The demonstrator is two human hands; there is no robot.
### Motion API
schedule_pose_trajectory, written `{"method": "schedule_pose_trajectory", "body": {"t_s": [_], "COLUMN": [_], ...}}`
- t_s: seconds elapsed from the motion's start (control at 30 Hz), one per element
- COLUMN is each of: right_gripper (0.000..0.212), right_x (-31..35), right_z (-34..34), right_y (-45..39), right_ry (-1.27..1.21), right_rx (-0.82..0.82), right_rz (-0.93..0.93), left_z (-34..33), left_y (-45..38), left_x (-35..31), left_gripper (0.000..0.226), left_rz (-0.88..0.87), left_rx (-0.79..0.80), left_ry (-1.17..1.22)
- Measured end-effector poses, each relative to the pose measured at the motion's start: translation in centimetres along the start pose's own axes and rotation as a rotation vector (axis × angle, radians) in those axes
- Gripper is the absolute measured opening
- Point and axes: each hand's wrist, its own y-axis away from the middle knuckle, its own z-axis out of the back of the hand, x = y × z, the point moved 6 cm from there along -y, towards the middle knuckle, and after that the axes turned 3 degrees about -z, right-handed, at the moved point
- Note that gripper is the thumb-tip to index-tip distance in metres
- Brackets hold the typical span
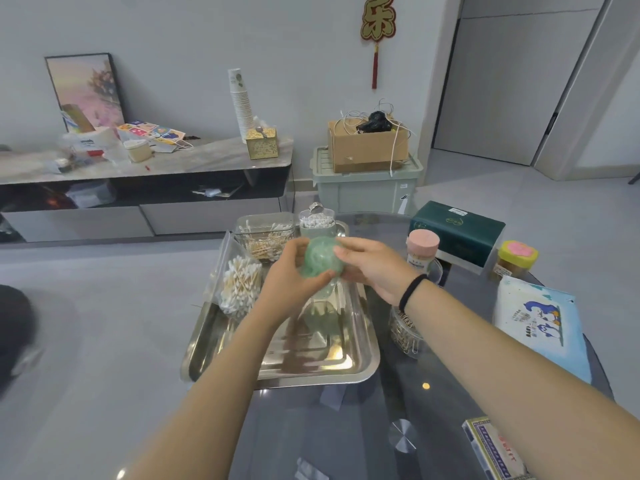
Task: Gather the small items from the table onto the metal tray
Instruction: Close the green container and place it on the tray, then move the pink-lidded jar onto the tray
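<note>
Translucent green round container point(321, 258), blurred, fingers of left hand point(289, 275) and right hand point(372, 263) holding it above metal tray point(360, 368).

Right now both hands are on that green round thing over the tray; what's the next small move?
Probably lower it onto the bare near part of the metal tray and let go. Both hands, left and right, hold the green container above it, and the tray's far end is already full of cotton swabs.

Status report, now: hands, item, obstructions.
Both hands, left and right, grip green round container above metal tray. Cotton swab bag and swab boxes on tray. Centre of tray bare.
</note>
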Motion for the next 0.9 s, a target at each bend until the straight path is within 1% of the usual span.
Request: {"method": "schedule_pose_trajectory", "body": {"t_s": [0.07,0.13,0.27,0.4,0.47,0.5,0.57,0.67,0.73,0.8,0.9], "right_gripper": [0.043,0.044,0.046,0.043,0.039,0.037,0.036,0.035,0.034,0.033,0.032], "right_x": [-0.6,-1.0,-1.4,-2.0,-1.8,-1.5,-0.7,0.1,0.1,0.2,-0.1], "right_z": [-0.9,-2.1,-4.7,-7.0,-7.4,-7.2,-5.9,-3.5,-2.1,-1.0,0.9], "right_y": [-1.3,-2.4,-4.4,-5.2,-4.8,-4.3,-2.9,-0.7,0.6,1.7,3.5], "right_ry": [0.121,0.182,0.139,0.074,0.083,0.114,0.260,0.434,0.510,0.592,0.657], "right_rx": [-0.028,-0.023,-0.049,-0.011,0.009,-0.001,-0.071,-0.149,-0.157,-0.161,-0.187], "right_rz": [-0.038,-0.061,-0.065,-0.096,-0.092,-0.072,0.007,0.097,0.115,0.121,0.126], "left_z": [0.4,1.1,2.4,3.6,4.0,4.2,4.2,3.8,3.4,2.9,1.6], "left_y": [-0.4,-0.6,-1.0,-1.1,-1.1,-1.2,-1.3,-1.2,-0.8,-0.4,0.1], "left_x": [1.5,2.6,3.5,3.5,3.7,3.8,3.9,3.7,3.0,2.0,0.4], "left_gripper": [0.060,0.061,0.072,0.055,0.052,0.052,0.054,0.056,0.058,0.058,0.055], "left_rz": [0.045,0.079,0.105,0.063,0.055,0.054,0.063,0.113,0.120,0.093,0.054], "left_rx": [-0.018,-0.052,-0.107,-0.203,-0.235,-0.240,-0.232,-0.197,-0.181,-0.179,-0.153], "left_ry": [-0.072,-0.169,-0.289,-0.459,-0.534,-0.560,-0.594,-0.631,-0.675,-0.699,-0.660]}}
